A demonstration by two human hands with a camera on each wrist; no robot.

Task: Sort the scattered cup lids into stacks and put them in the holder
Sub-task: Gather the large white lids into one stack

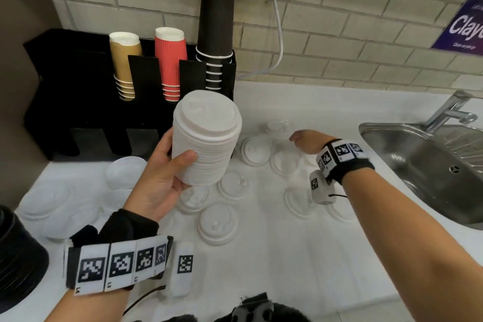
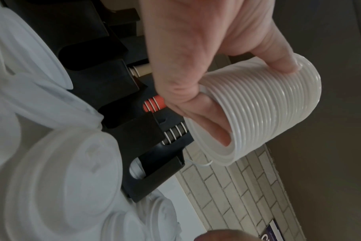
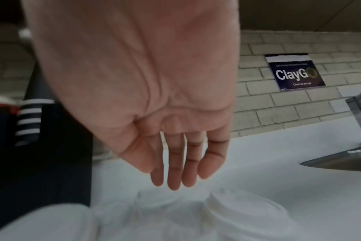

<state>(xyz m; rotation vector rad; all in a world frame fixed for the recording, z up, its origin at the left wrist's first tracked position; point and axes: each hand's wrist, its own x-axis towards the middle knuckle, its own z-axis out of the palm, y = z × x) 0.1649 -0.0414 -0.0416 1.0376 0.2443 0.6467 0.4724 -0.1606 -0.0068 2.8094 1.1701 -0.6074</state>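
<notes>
Holding: my left hand (image 1: 162,178) grips a tall stack (image 1: 206,138) of white lids, thumb across its front and fingers (image 2: 214,120) curled into its open underside, as the left wrist view shows.
Stack position: lifted off the worktop (image 1: 300,256), tilted a little, in front of the holder (image 1: 78,102) and just below the black cups (image 1: 217,21).
Right hand: my right hand (image 1: 308,141) is empty, palm down, fingers (image 3: 173,171) straight and close together, pointing down at the lids near the back of the worktop.
Under the right hand: a clear lid (image 1: 279,125) lies just beyond the fingertips; I cannot tell whether they touch it.
Loose lids: many white lids (image 1: 218,225) and clear ones lie scattered flat on the worktop between my two arms, some overlapping; a few wider flat lids (image 1: 125,172) sit to the left, near the holder's base.
Holder: black, standing against the brick wall (image 1: 339,34) at the back left; its upper slots carry tan cups (image 1: 125,65), red cups (image 1: 171,63) and the black cups, all upside down. The lower openings look dark; I cannot see inside them.
Right side: a steel sink (image 1: 431,170) with a tap (image 1: 449,112) is set into the worktop, well apart from the stack.
Wall: a purple sign (image 3: 295,73) reading "ClayGo" hangs above the sink.
Near left corner: a dark ridged object (image 1: 18,251) sits at the worktop edge; I cannot tell what it is.
</notes>
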